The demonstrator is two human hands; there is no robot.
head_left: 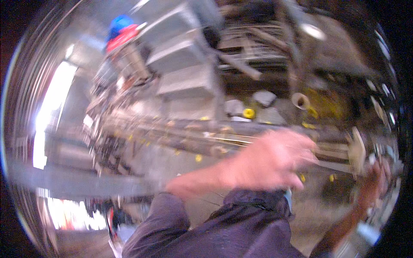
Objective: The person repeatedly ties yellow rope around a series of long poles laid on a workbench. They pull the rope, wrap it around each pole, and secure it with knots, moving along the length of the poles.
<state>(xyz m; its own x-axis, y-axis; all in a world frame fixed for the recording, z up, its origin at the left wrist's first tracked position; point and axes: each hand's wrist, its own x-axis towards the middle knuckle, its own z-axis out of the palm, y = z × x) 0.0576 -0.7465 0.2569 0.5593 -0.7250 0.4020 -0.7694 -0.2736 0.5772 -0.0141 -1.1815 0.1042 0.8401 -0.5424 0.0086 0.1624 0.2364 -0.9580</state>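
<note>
Motion smears most of the picture. My left hand (273, 161) reaches across the middle from a dark purple sleeve (159, 223). Its fingers are loosely bent with the thumb apart, and I make out nothing in it. Thin brass-coloured rods (234, 139) run behind that hand, along a long rail-like structure (172, 129) dotted with yellow bits. Far to the right, my right hand (379, 176) is raised beside a blurred pale grey object (383, 152). Whether it grips that object cannot be told.
Beyond the rail lie a yellow ring-shaped piece (248, 113), pale flat pieces (264, 98) and an open-ended tube (300, 101). Grey stepped metal boxes (185, 56) stand at the back. Left of them is a machine (133, 60) topped with a blue and red thing (122, 32).
</note>
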